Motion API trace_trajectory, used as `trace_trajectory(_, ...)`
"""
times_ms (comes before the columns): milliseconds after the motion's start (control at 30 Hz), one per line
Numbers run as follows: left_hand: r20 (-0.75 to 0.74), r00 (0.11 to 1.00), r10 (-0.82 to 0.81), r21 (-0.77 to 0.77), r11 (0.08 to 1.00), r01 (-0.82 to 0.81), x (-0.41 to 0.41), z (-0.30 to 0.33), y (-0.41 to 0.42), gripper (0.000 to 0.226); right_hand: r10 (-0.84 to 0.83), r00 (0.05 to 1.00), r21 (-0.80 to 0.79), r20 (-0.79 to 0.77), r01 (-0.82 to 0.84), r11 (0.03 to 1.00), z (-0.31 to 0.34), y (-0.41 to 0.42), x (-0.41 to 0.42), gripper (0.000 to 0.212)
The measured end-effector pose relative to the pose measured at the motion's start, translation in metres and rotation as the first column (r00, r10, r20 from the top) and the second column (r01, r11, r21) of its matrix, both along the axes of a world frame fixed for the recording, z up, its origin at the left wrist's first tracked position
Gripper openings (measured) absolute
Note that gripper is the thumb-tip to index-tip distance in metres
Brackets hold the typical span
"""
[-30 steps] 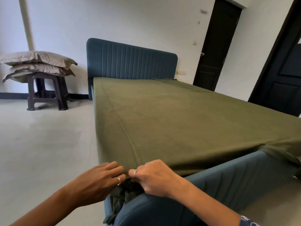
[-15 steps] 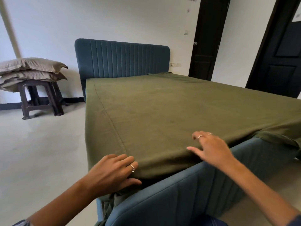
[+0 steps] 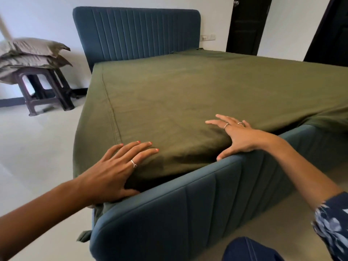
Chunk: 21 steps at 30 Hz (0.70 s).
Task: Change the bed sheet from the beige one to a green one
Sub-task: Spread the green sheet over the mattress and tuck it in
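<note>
Pressing green sheet (image 3: 188, 102) flat, left hand (image 3: 114, 170), right hand (image 3: 235, 136), fingers spread

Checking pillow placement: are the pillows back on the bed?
No, the pillows sit stacked on the dark stool left of the bed.

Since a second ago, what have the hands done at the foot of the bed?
Both hands let go of the bunched corner. The left hand now lies flat on the green sheet; the right hand slid right along the edge. Pillows stay on the stool.
</note>
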<state>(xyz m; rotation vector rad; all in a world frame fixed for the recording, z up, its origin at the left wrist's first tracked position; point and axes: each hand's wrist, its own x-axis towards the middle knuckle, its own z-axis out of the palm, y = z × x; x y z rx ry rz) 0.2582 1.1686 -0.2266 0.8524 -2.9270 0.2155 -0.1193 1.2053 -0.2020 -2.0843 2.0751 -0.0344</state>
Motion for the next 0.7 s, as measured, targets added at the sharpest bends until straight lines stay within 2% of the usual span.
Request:
trace_trajectory(33,0.005,1.0,-0.005,-0.011,1.0,0.005,0.0,0.003,0.002,0.099,0.011,0.999,-0.021,0.053,-0.01,1.0,0.005,0.003,-0.005,0.113)
trace_trajectory(100,-0.085,0.996,0.01,-0.02,1.0,-0.012,-0.004,0.014,0.009,0.093,0.007,0.993,-0.1,0.117,0.005,0.995,0.015,0.003,-0.012,0.111)
trace_trajectory(167,-0.18,0.978,0.105,0.038,0.994,-0.099,-0.013,0.024,0.015,0.092,0.009,0.997,-0.169,0.081,0.005,0.986,0.017,-0.001,-0.005,0.112)
trace_trajectory(200,-0.18,0.972,0.148,0.038,0.989,-0.144,-0.016,0.024,0.016,0.095,0.035,0.998,-0.198,0.043,-0.025,0.98,0.013,-0.003,0.003,0.114)
trace_trajectory(267,-0.07,0.968,0.239,-0.035,0.97,-0.242,-0.021,0.015,0.016,0.106,0.134,0.987,-0.229,-0.089,-0.151,0.962,0.003,-0.011,0.027,0.121)
trace_trajectory(367,0.044,0.927,0.371,-0.019,0.928,-0.371,-0.021,0.001,0.016,0.116,0.324,0.898,-0.189,-0.298,-0.388,0.902,-0.015,-0.021,0.066,0.12)
trace_trajectory(433,0.105,0.921,0.376,-0.025,0.927,-0.375,-0.024,0.005,0.018,0.12,0.36,0.89,-0.182,-0.28,-0.418,0.89,-0.017,-0.023,0.071,0.117)
trace_trajectory(533,0.313,0.873,0.374,-0.024,0.922,-0.386,-0.035,0.025,0.018,0.127,0.275,0.961,-0.204,0.035,-0.263,0.943,-0.005,-0.01,0.036,0.115)
trace_trajectory(600,0.439,0.82,0.366,0.01,0.911,-0.412,-0.056,0.046,0.016,0.128,0.171,0.964,-0.266,0.206,-0.113,0.957,0.003,0.008,-0.012,0.103)
trace_trajectory(633,0.46,0.815,0.352,0.051,0.906,-0.42,-0.072,0.057,0.015,0.126,0.107,0.964,-0.305,0.243,-0.029,0.952,0.003,0.018,-0.037,0.098)
trace_trajectory(700,0.409,0.868,0.281,0.115,0.928,-0.355,-0.121,0.071,0.013,0.117,-0.063,0.953,-0.364,0.295,0.173,0.915,-0.003,0.038,-0.092,0.093)
